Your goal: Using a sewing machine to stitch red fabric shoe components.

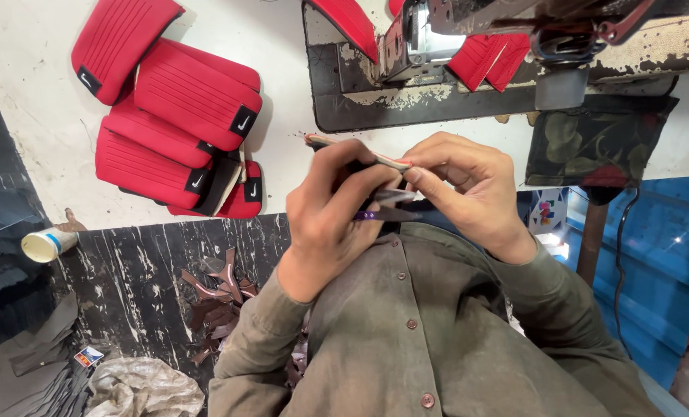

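A sewing workshop: a sewing machine is sitting on the worktop beside red stitched pieces, with scraps lying below.

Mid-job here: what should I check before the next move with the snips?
1. Strip held at both ends: ok, left hand and right hand both pinch it.
2. Snips gripped: ok, in left hand.
3. Blades away from fingers: cannot tell, partly hidden.
4. Red pads out of the way: ok, piled on the table, apart from the hands.
5. Sewing machine away from hands: ok.
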